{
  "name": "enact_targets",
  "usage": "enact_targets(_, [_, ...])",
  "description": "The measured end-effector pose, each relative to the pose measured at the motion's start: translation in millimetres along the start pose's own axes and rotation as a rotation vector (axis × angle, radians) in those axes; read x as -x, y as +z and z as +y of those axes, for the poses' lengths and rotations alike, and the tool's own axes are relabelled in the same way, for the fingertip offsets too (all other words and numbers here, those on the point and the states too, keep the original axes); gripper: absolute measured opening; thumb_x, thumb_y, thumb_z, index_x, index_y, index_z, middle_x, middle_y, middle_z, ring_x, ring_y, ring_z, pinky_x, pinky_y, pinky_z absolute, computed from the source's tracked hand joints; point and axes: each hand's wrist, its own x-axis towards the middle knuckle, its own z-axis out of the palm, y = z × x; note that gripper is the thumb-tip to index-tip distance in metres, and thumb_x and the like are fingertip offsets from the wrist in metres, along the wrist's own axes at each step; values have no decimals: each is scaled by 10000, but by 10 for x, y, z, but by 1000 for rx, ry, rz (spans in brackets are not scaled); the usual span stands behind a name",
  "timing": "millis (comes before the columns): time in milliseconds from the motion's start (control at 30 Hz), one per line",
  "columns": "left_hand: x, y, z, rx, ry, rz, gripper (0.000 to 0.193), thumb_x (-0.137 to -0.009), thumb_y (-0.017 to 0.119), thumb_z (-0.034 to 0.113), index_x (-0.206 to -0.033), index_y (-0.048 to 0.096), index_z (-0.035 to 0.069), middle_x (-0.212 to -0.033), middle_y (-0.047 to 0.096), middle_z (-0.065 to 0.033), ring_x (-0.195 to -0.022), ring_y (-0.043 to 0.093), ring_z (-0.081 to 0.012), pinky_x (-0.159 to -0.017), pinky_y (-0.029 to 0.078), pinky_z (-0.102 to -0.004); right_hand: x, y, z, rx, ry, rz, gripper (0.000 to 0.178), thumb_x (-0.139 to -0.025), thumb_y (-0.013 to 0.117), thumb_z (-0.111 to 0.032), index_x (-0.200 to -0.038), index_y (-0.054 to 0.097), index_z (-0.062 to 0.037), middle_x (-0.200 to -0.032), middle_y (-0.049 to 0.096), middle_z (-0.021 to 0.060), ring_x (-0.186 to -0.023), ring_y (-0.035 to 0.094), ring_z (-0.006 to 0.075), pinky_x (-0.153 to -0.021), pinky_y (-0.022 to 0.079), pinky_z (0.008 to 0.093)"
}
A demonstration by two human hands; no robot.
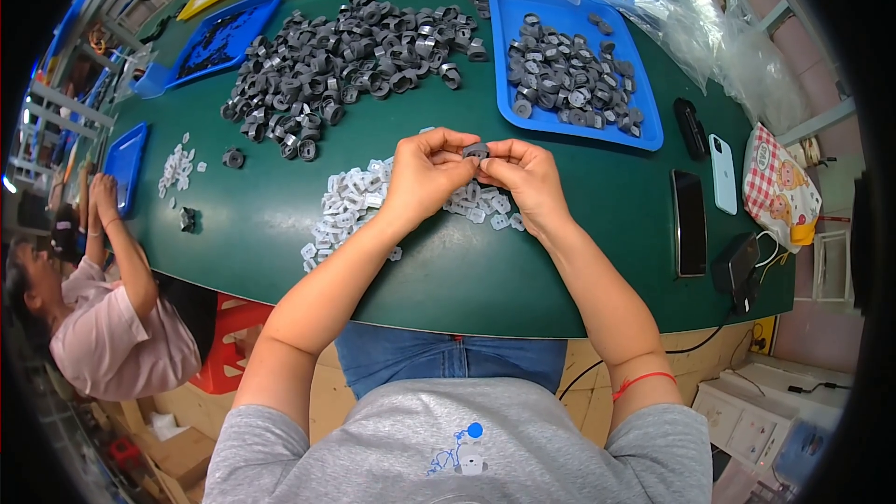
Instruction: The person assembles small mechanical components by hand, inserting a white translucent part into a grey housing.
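Note:
Between the fingertips of both hands is a small dark grey plastic part (476, 150), held over the green table. My left hand (425, 171) pinches it from the left, thumb and forefinger closed. From the other side my right hand (527, 177) grips it the same way. Under and beside my hands spreads a pile of small white plastic pieces (347, 203), partly covered by my left hand and forearm. Beyond lies a large heap of dark grey ring-shaped parts (345, 61). Whether a white piece sits in the held part is too small to tell.
A blue tray (655, 138) of grey parts stands at the far right, near plastic bags (747, 47). Two phones (690, 224) and a patterned pouch (779, 182) lie at the right edge. A co-worker (117, 317) sits at the left, near a few white pieces (175, 171).

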Motion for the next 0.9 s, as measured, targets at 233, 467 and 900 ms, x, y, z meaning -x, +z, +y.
enact_targets(233, [-21, -14, 31, 81, -26, -7, 202, -742, 583, -27, -938, 577, -76, -811, 622, -96, -719, 616, -105, -642, 495, -196, -42, -31, 30, -9, 9, 10, 151, -784, 575, -52, -910, 570, 30, -808, 620, 92, -697, 608, 123, -672, 508, 227])
enact_targets(467, [-7, -31, 86, 69, -110, -34, 231, -768, 579, 4, -984, 556, -76, -855, 618, -127, -756, 615, -155, -709, 499, -252, -25, -23, -21, -10, 44, -34, 178, -796, 578, -73, -937, 575, 35, -797, 620, 79, -690, 602, 113, -654, 504, 217])
enact_targets(900, [0, -8, 77, -44, -71, -18, 228, -757, 592, -20, -968, 535, -86, -816, 617, -125, -720, 616, -130, -683, 495, -219, -48, 7, 117, 176, -186, 21, 137, -751, 599, -5, -872, 587, 57, -767, 625, 100, -675, 596, 113, -616, 493, 236])
